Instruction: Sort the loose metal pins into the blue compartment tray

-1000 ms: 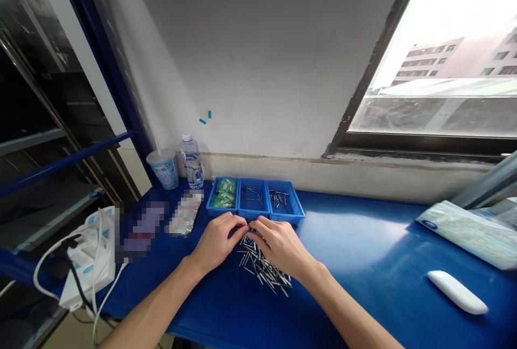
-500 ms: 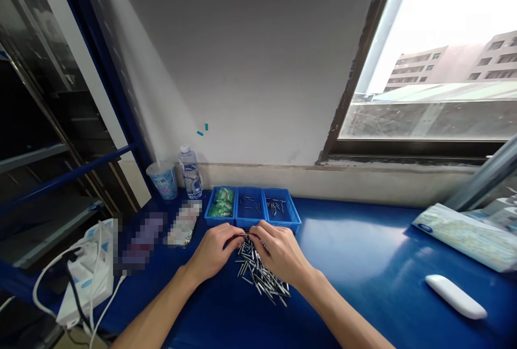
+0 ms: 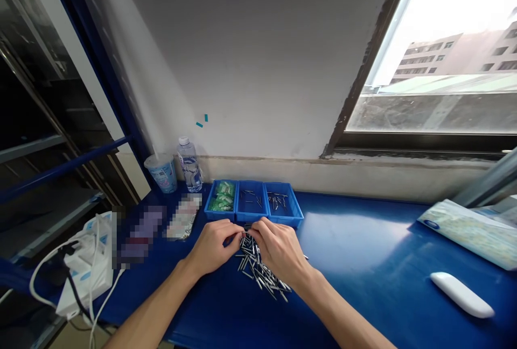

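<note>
A loose pile of slim, silvery metal pins [image 3: 264, 278] lies on the blue table in front of me. My left hand [image 3: 214, 245] is over its upper left edge, thumb and forefinger pinched on the end of what looks like a thin metal pin. Opposite, my right hand [image 3: 279, 249] bends over the pile with its fingertips closed close to the left ones; what they grip is mostly hidden. A small silvery tip shows past the right hand's outer edge. Just behind the hands stand three joined blue bins: a left bin [image 3: 207, 210], a middle bin [image 3: 247, 216] and a right bin [image 3: 297, 211].
Green-and-clear packets [image 3: 223, 196] fill the left bin; several pins lie in the other two. A water bottle [image 3: 189, 166] and a paper cup [image 3: 161, 174] stand behind left. A power strip [image 3: 86, 279] with cables is at left, a white oblong object [image 3: 461, 295] and a tissue pack [image 3: 470, 233] at right.
My fingertips have drawn slightly apart, and my right hand has turned a little. A silvery tip now shows beyond its outer edge. The whole view has shifted slightly.
</note>
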### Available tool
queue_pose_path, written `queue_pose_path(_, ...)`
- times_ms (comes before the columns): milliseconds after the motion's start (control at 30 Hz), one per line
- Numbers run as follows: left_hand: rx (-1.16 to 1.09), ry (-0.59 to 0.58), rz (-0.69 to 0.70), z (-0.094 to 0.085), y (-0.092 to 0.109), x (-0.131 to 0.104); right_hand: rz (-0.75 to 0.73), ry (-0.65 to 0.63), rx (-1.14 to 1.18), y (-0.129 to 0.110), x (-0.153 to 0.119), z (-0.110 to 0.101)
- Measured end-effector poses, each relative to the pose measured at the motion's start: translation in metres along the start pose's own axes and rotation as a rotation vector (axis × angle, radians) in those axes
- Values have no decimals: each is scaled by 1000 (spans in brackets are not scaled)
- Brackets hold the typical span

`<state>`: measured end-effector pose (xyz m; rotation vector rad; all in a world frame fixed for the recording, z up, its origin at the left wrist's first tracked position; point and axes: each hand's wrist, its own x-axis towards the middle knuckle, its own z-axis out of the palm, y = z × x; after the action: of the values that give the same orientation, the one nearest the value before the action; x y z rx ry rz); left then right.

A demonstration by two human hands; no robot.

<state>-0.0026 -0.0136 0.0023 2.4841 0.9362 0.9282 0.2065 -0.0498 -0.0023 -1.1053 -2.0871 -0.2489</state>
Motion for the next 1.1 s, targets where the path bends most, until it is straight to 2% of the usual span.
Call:
queue_pose_path(100,-29,-14,-25,-1,0,-1,24,-37,-12,0,1,0)
queue_pose_path(300,-20,-49,-53,0,-2,-2,-28,-178,-35,4,4,-6)
queue_pose_path(500,-25,-70,-62,2,-6,-2,7,-191,-30,4,2,-3)
queue_pose_path(633,-32,-93,-61,2,-5,-3,-25,-254,18,2,3,-4)
queue_pose_path(800,-17,-81,-47,0,-3,-4,6,-277,-47,0,4,-4)
queue_pose_path(967,0,-79,-33,1,-3,-3,-30,-298,-6,-1,4,-4)
queue_pose_path(1100,-3,-99,-15,2,-3,-3,20,-341,-36,1,4,-4)
